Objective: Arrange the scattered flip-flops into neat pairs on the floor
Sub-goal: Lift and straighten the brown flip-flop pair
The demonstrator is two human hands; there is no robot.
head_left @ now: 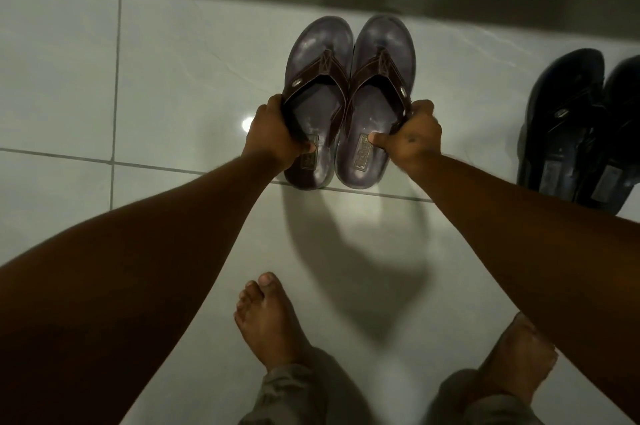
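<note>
A person bent over a pale tiled floor (173, 106) and held a pair of brown flip-flops side by side, toes pointing away from the body. The left hand (273, 134) was closed around the outer edge of the left flip-flop (315, 85), thumb pressed on the heel label. The right hand (410, 137) gripped the outer edge of the right flip-flop (377, 78) the same way. The two soles touched or nearly touched along their inner edges. A dark shadow fell on the tiles below the heels, which suggested the pair hung just above the floor rather than resting on it, though that could not be told for certain.

A black pair (581, 127) already lay together on the floor, well apart to the right, partly cut off by the frame's edge.

The risk from here looked modest. With each grip taken on one outer edge only, a sandal could tip or twist on release, so the pair might land splayed or with heels uneven. Setting them down at an angle would also leave them out of line with the black pair. The glossy tiles might let a sole slide if it were dropped rather than placed.

No container appeared in view; the footwear sat or hung directly over bare floor. The person's bare feet (273, 324) stood just behind the shadow.
</note>
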